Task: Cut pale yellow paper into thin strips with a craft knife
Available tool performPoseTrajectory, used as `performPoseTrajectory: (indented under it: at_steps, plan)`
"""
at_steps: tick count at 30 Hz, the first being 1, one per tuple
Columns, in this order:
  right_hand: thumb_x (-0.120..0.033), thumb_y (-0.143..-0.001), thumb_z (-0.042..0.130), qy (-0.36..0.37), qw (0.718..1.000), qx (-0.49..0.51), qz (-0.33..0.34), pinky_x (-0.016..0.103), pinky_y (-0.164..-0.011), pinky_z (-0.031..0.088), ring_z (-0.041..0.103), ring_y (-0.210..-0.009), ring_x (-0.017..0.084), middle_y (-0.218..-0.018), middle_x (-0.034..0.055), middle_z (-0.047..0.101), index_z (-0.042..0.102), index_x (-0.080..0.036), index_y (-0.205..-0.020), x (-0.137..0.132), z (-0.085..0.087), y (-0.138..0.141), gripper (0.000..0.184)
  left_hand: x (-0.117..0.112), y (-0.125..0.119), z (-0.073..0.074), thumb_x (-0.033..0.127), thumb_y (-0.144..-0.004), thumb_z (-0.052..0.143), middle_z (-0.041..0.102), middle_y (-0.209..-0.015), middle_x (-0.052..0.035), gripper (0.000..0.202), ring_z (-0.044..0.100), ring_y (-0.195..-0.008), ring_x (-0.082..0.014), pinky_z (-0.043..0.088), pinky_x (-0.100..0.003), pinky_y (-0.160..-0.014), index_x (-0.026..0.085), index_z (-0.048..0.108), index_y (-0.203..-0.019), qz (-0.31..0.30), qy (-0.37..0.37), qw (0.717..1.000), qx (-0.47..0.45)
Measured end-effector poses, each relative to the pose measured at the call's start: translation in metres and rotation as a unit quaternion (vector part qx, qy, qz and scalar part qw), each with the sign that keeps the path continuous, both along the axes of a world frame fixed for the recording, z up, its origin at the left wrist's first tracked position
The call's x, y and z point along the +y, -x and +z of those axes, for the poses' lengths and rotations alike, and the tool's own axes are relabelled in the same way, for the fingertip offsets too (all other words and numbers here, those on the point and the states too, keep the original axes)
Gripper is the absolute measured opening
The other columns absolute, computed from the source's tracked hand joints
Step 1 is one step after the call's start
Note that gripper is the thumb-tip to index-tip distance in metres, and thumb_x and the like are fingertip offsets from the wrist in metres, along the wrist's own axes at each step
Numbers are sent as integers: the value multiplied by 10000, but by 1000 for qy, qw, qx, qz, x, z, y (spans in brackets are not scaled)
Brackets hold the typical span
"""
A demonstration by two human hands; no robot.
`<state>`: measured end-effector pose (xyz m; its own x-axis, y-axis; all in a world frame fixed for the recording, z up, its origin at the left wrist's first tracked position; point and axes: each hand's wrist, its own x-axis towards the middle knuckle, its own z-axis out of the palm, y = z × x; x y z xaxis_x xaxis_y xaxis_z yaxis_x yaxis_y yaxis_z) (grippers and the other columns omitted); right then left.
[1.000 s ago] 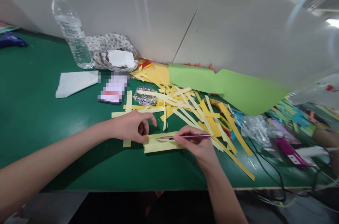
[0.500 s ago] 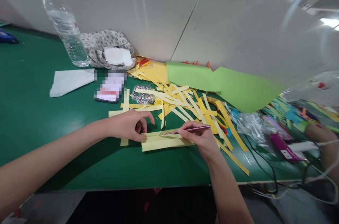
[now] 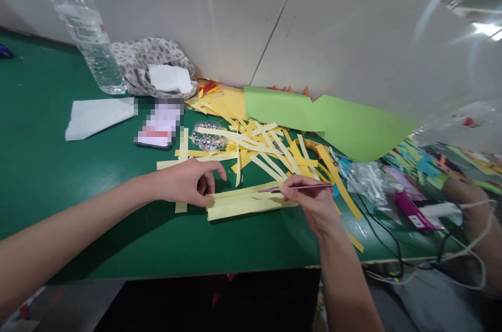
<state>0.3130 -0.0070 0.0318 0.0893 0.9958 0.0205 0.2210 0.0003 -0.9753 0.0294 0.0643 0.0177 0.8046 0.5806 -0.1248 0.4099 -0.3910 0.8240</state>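
A pale yellow paper strip [image 3: 251, 207] with a lengthwise fold or slit lies on the green table. At its left end, the thumb of my left hand [image 3: 194, 183] holds it down, with the other fingers curled and the index raised. My right hand [image 3: 309, 196] pinches a thin purple pointed tool [image 3: 270, 190], whose tip lies along the strip's upper part. Whether it is a knife or a pen I cannot tell. Under and beside my left hand are other pale strips [image 3: 183, 145]. Loose yellow strips [image 3: 270, 146] are heaped beyond both hands.
Behind stand a water bottle [image 3: 84, 29], a spotted cloth bag [image 3: 152, 52], a phone [image 3: 159, 123] and a white tissue [image 3: 98, 117]. Green paper [image 3: 353, 128] leans on the wall. At right lie scissors [image 3: 325, 174], clear plastic, a magenta device [image 3: 415, 210], cables and another person's hand [image 3: 463, 196].
My right hand has slid the purple tool rightward along the strip. My left hand stays at the strip's left end. The whole view has shifted slightly.
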Motion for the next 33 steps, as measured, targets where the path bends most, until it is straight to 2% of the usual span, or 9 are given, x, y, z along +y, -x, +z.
performPoseTrajectory:
  at_steps: [5, 8, 20, 27, 33]
  plan:
    - [-275, -625, 814, 31, 995, 0, 91, 246, -531, 404, 529, -567, 119, -609, -11, 627, 705, -196, -647, 7, 4, 39, 136, 1, 0, 0, 257, -720, 645, 708, -807, 19, 413, 552, -587, -104, 433, -206, -565, 214, 501, -1105, -4, -13, 1000, 4]
    - [-309, -612, 820, 43, 992, -9, 118, 251, -539, 409, 529, -573, 125, -600, -6, 621, 696, -184, -633, 15, 2, 49, 177, 1, 1, 0, 264, -722, 646, 708, -820, 22, 423, 557, -593, -105, 433, -203, -563, 220, 499, -1116, -9, -12, 1000, 7]
    - [-332, -604, 830, 33, 998, 1, 57, 260, -540, 427, 553, -550, 126, -591, -1, 630, 704, -196, -637, 19, -11, -1, 188, -1, -1, 0, 272, -732, 636, 706, -800, 17, 387, 558, -585, -104, 437, -203, -552, 210, 509, -1093, -1, -21, 1000, 8]
    - [-334, -584, 838, 26, 999, -10, 47, 265, -516, 415, 549, -538, 130, -594, 8, 635, 706, -187, -629, 17, -5, -13, 203, -3, -2, 1, 271, -727, 650, 704, -799, 30, 405, 584, -603, -112, 464, -209, -571, 219, 498, -1099, 9, -6, 1000, 11]
    - [-336, -589, 834, 13, 1000, -10, 17, 261, -524, 424, 547, -535, 127, -579, 2, 622, 699, -188, -615, 13, 1, -11, 202, -10, -10, -4, 291, -776, 611, 697, -775, 43, 277, 576, -595, -109, 439, -214, -564, 222, 497, -1019, 59, -56, 997, -3]
